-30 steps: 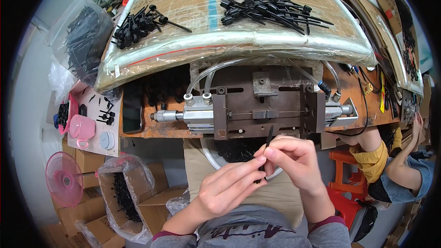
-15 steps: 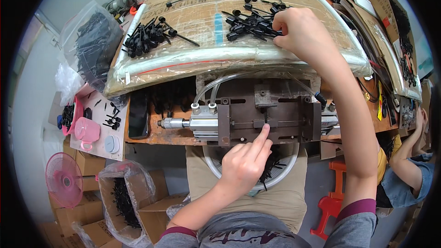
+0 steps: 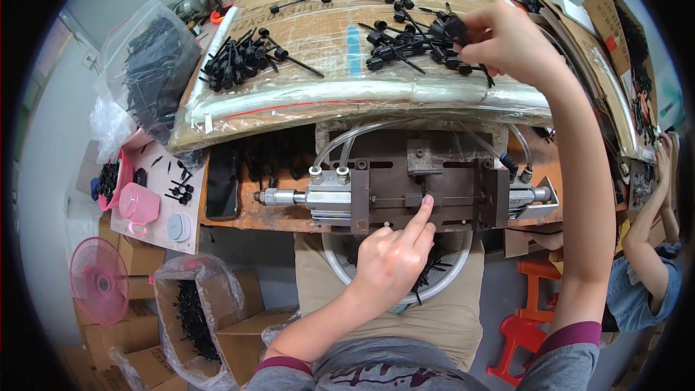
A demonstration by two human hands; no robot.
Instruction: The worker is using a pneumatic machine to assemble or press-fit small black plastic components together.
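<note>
My left hand [image 3: 391, 261] reaches to the metal clamping fixture [image 3: 391, 211]. Its index finger is stretched out, the tip on the small dark block [image 3: 414, 200] at the fixture's middle, and the other fingers are partly curled. At the upper right, my right hand [image 3: 514, 43] pinches black plastic stemmed parts [image 3: 450, 29] at the edge of a loose pile [image 3: 394, 45]; how many it grips I cannot tell. These parts have thick heads and thin stems. A second pile [image 3: 235, 61] of them lies farther left on the plastic-wrapped cardboard [image 3: 304, 36].
Clear air hoses [image 3: 329, 137] arch over the fixture's cylinders. Below it, a white-rimmed basket [image 3: 340, 275] with black parts sits between my legs. A phone [image 3: 221, 188], pink cup [image 3: 139, 203] and pink fan [image 3: 100, 282] are at left. Another person's arm [image 3: 644, 224] shows at right.
My right hand has shifted slightly right, and black parts at its fingertips have lifted and turned. My left index finger stays on the block. The whole view has shifted a little.
</note>
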